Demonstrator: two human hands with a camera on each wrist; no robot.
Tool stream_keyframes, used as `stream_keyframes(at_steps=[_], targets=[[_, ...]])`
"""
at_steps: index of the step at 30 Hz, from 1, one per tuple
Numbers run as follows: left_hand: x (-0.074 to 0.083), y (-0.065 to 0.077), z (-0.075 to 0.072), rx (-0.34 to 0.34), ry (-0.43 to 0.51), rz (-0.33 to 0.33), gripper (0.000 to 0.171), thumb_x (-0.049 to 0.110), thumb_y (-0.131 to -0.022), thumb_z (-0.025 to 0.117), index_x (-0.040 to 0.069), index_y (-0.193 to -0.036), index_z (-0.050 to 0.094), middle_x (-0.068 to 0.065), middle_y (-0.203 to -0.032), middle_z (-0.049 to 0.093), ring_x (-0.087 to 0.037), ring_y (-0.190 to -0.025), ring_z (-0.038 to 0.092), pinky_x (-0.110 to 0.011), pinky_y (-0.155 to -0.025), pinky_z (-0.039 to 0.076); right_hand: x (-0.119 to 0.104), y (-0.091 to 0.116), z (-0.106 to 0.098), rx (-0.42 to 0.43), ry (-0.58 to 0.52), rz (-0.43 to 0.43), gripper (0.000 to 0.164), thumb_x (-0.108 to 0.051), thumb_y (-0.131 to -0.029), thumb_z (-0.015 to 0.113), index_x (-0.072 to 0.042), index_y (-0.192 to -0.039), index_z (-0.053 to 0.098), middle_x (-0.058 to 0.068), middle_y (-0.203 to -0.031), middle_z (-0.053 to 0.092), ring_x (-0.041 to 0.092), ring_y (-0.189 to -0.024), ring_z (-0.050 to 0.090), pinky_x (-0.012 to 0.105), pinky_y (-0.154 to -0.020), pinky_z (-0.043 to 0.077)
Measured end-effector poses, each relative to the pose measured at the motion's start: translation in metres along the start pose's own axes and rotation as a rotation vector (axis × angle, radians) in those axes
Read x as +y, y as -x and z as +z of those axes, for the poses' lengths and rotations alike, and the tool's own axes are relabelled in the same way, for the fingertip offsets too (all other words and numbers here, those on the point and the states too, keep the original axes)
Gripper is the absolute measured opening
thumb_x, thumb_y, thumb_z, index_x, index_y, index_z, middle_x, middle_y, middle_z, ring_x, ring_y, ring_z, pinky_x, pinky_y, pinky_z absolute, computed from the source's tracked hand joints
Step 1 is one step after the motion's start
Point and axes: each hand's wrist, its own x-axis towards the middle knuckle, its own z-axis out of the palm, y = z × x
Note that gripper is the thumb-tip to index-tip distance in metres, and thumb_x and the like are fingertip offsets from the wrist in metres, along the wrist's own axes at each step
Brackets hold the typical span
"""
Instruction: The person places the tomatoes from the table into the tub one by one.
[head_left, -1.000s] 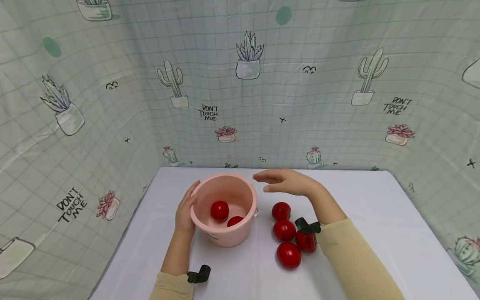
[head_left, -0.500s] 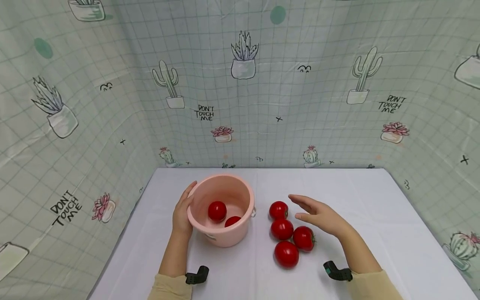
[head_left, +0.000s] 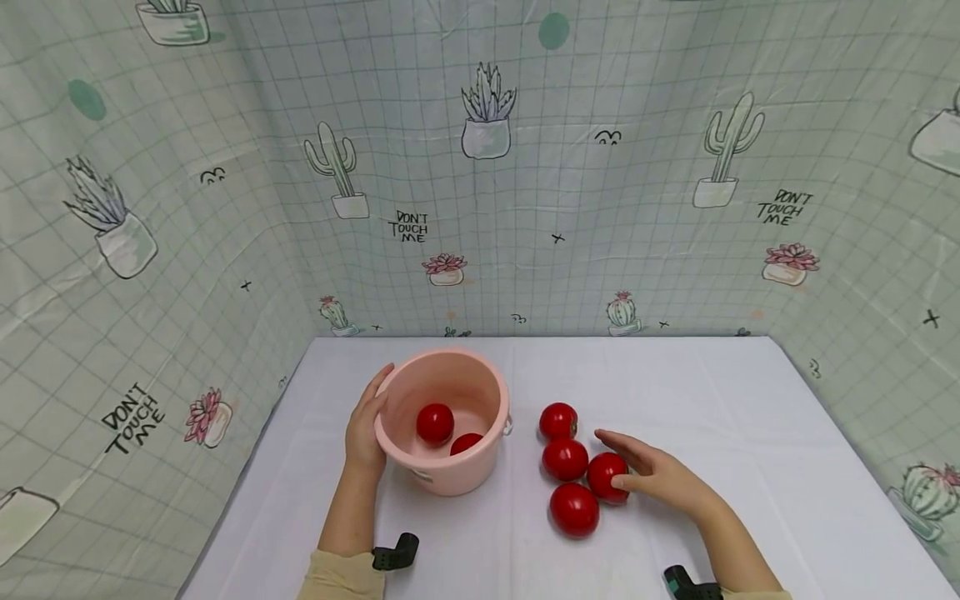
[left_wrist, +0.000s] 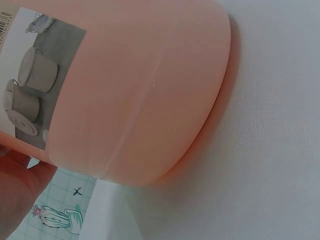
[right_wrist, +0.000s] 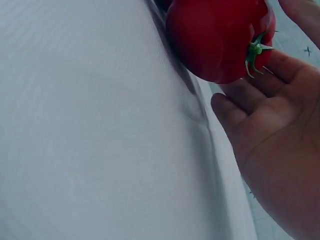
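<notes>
Right hand (head_left: 663, 477) shifted down to the rightmost tomato (head_left: 605, 477), fingers spread about it, left hand (head_left: 366, 432) gripping pink bucket (head_left: 459, 477); likely grasping step, calling for finger-thumb closure.

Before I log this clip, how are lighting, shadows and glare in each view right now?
Head: evenly lit, small glints on the red tomatoes; left wrist: dim, orange-tinged shadow beside the pink bucket; right wrist: dim, bluish, green calyx legible.
</notes>
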Motion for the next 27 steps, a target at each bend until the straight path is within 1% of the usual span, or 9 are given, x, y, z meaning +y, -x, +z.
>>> stream_keyframes(at_steps=[3, 5, 8, 12, 15, 18, 23, 26, 27], targets=[[0.000, 0.000, 0.000, -0.001, 0.013, 0.001, 0.044, 0.029, -0.104, 0.035, 0.036, -0.145, 0.047, 0.008, -0.156, 0.041, -0.010, -0.146, 0.032, -0.040, -0.120, 0.031, 0.004, 0.001, 0.002, -0.016, 0.010, -0.009, 0.066, -0.025, -0.091, 0.068, -0.019, -0.151, 0.041, 0.011, -0.156, 0.041, -0.015, -0.134, 0.037, 0.009, -0.105, 0.034], [0.000, 0.000, 0.000, -0.003, 0.014, 0.000, 0.044, 0.028, -0.104, 0.035, 0.036, -0.145, 0.047, 0.007, -0.157, 0.040, -0.009, -0.146, 0.031, -0.040, -0.120, 0.031, 0.007, 0.002, 0.003, -0.026, 0.006, 0.003, 0.067, -0.025, -0.090, 0.069, -0.021, -0.151, 0.041, 0.010, -0.157, 0.041, -0.019, -0.132, 0.035, 0.010, -0.105, 0.035], [0.000, 0.000, 0.001, -0.011, 0.024, 0.003, 0.044, 0.028, -0.104, 0.034, 0.034, -0.145, 0.047, 0.006, -0.157, 0.040, -0.010, -0.146, 0.031, -0.040, -0.120, 0.030, 0.009, 0.003, 0.003, -0.029, 0.032, 0.024, 0.069, -0.027, -0.089, 0.071, -0.026, -0.151, 0.041, 0.007, -0.156, 0.041, -0.021, -0.130, 0.034, 0.011, -0.105, 0.036], [0.000, -0.001, 0.002, -0.013, 0.036, 0.012, 0.044, 0.027, -0.104, 0.034, 0.033, -0.145, 0.048, 0.005, -0.157, 0.040, -0.010, -0.146, 0.032, -0.040, -0.121, 0.030, 0.011, 0.004, 0.002, -0.027, 0.084, 0.045, 0.069, -0.032, -0.087, 0.073, -0.031, -0.149, 0.042, 0.001, -0.155, 0.044, -0.022, -0.128, 0.034, 0.016, -0.105, 0.040], [0.000, -0.001, 0.002, -0.006, 0.029, 0.012, 0.044, 0.027, -0.103, 0.035, 0.035, -0.144, 0.048, 0.004, -0.158, 0.039, -0.009, -0.145, 0.033, -0.040, -0.120, 0.031, 0.011, 0.004, 0.001, -0.028, 0.113, 0.056, 0.067, -0.034, -0.087, 0.073, -0.034, -0.148, 0.044, -0.002, -0.153, 0.046, -0.020, -0.127, 0.035, 0.022, -0.106, 0.043], [-0.001, -0.002, 0.002, -0.004, 0.022, 0.012, 0.044, 0.028, -0.103, 0.035, 0.036, -0.144, 0.049, 0.004, -0.158, 0.039, -0.009, -0.144, 0.034, -0.040, -0.119, 0.032, 0.011, 0.004, 0.000, -0.030, 0.128, 0.062, 0.066, -0.036, -0.087, 0.073, -0.035, -0.147, 0.045, -0.003, -0.151, 0.048, -0.018, -0.127, 0.038, 0.025, -0.106, 0.043], [-0.001, -0.002, 0.001, -0.002, 0.007, 0.013, 0.044, 0.028, -0.103, 0.035, 0.038, -0.143, 0.049, 0.006, -0.157, 0.041, -0.009, -0.144, 0.034, -0.040, -0.119, 0.033, 0.013, 0.003, 0.000, -0.030, 0.116, 0.055, 0.065, -0.035, -0.087, 0.073, -0.035, -0.145, 0.047, -0.002, -0.150, 0.050, -0.017, -0.126, 0.040, 0.021, -0.105, 0.043], [-0.001, -0.001, 0.001, -0.003, 0.007, 0.007, 0.043, 0.029, -0.103, 0.037, 0.039, -0.143, 0.049, 0.011, -0.154, 0.043, -0.008, -0.143, 0.035, -0.039, -0.118, 0.034, 0.015, 0.003, 0.000, -0.034, 0.074, 0.043, 0.064, -0.032, -0.087, 0.073, -0.033, -0.145, 0.047, 0.000, -0.150, 0.050, -0.017, -0.126, 0.041, 0.016, -0.104, 0.041], [-0.001, -0.001, 0.001, -0.003, 0.008, 0.006, 0.043, 0.029, -0.102, 0.037, 0.039, -0.143, 0.049, 0.011, -0.154, 0.043, -0.008, -0.143, 0.035, -0.039, -0.118, 0.034, 0.016, 0.003, 0.000, -0.036, 0.055, 0.037, 0.064, -0.031, -0.087, 0.073, -0.031, -0.145, 0.047, 0.001, -0.150, 0.050, -0.017, -0.126, 0.041, 0.015, -0.103, 0.040]])
